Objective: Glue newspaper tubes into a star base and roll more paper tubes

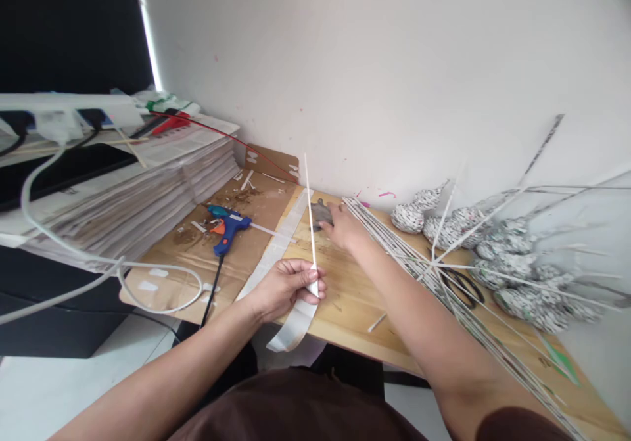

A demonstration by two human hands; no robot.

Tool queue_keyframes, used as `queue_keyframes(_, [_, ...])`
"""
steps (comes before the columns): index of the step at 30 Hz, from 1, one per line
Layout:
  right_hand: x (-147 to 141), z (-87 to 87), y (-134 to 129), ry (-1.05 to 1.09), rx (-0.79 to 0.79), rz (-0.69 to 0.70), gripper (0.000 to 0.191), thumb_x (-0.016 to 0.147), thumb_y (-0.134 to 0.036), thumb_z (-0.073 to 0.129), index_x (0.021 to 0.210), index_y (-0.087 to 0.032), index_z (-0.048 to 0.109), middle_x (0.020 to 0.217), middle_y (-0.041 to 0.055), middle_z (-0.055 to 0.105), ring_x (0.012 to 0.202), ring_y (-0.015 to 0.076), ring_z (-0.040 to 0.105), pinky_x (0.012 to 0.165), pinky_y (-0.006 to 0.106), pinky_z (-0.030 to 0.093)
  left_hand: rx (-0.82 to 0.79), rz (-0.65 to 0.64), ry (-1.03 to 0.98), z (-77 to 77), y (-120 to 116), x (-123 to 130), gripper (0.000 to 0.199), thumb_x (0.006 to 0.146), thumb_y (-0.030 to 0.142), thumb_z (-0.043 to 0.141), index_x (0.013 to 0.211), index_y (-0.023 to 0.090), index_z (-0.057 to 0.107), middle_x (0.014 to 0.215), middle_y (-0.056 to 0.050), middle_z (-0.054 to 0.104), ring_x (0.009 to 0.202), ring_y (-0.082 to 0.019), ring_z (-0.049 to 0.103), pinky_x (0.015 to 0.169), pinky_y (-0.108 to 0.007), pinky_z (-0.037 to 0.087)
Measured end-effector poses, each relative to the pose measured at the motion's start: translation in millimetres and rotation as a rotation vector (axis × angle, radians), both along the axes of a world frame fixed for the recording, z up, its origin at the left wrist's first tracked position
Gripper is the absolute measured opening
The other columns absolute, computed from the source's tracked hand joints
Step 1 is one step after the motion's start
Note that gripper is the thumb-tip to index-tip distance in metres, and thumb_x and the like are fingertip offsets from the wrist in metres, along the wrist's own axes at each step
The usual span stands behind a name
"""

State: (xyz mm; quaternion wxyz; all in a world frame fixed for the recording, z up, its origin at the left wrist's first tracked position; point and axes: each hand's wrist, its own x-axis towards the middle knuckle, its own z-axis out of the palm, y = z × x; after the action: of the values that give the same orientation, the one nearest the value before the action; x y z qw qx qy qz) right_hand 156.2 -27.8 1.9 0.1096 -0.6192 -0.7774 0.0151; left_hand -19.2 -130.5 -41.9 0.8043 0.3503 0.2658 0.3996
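Observation:
My left hand (296, 288) is closed on a paper strip (296, 329). Its lower end hangs free and curls past the table edge. From the same grip a thin white stick (309, 211) points upward; I cannot tell whether it is rolled paper. Farther back, my right hand (348, 227) has its thumb and fingers at the edge of a small grey, crumpled thing (320, 215), which looks like a cloth. Part of it is hidden by the fingers. A flat white paper strip (276, 247) lies on the table to the left.
A blue glue gun (231, 231) rests on stained cardboard (261, 198), its cord trailing forward. Long paper sticks (384, 234), joined spokes (432, 265), black-handled scissors (461, 288) and several woven paper shapes (453, 227) lie right. Stacked paper (197, 165) and a power strip (113, 109) stand left.

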Motion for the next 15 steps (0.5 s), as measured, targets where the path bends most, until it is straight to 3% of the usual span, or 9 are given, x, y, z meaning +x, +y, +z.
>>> queue_keyframes(4, [-14,-6.2,30,-0.114,-0.063,0.011,0.030,0.095,-0.028,0.044,0.118,-0.021,0.061,0.108,0.0143,0.065,0.097,0.0284,0.064,0.080,0.035,0.044,0.015,-0.011,-0.022,-2.0,-1,0,0.025,0.073,0.028,0.078,0.085,0.008,0.070,0.069,-0.008,0.070,0.060,-0.015,0.067,0.055,-0.023,0.055])
queue_keyframes(8, [-21,-13.9,45,-0.114,-0.046,-0.051,0.036,0.098,-0.037,0.036,0.111,-0.019,0.065,0.095,0.0144,0.070,0.093,0.0291,0.065,0.076,0.035,0.044,0.007,-0.015,-0.023,-2.6,0,1,0.027,0.071,0.029,0.079,0.083,0.008,0.069,0.069,-0.008,0.070,0.061,-0.016,0.067,0.054,-0.024,0.055])
queue_keyframes(11, [-22,-16.1,48,-0.080,-0.026,-0.107,0.050,0.098,-0.050,0.029,0.105,-0.019,0.067,0.096,0.0137,0.071,0.094,0.0273,0.065,0.075,0.033,0.044,-0.007,-0.014,-0.018,-1.7,0,1,0.028,0.069,0.029,0.081,0.082,0.008,0.068,0.069,-0.009,0.070,0.061,-0.016,0.068,0.054,-0.024,0.055])
queue_keyframes(15, [-18,-16.6,43,-0.026,0.019,-0.148,0.048,0.099,-0.046,0.029,0.108,-0.016,0.066,0.101,0.0152,0.069,0.095,0.0267,0.064,0.078,0.033,0.043,-0.008,-0.008,-0.013,-0.4,0,0,0.029,0.068,0.029,0.081,0.083,0.008,0.069,0.071,-0.009,0.070,0.061,-0.016,0.068,0.054,-0.023,0.056])
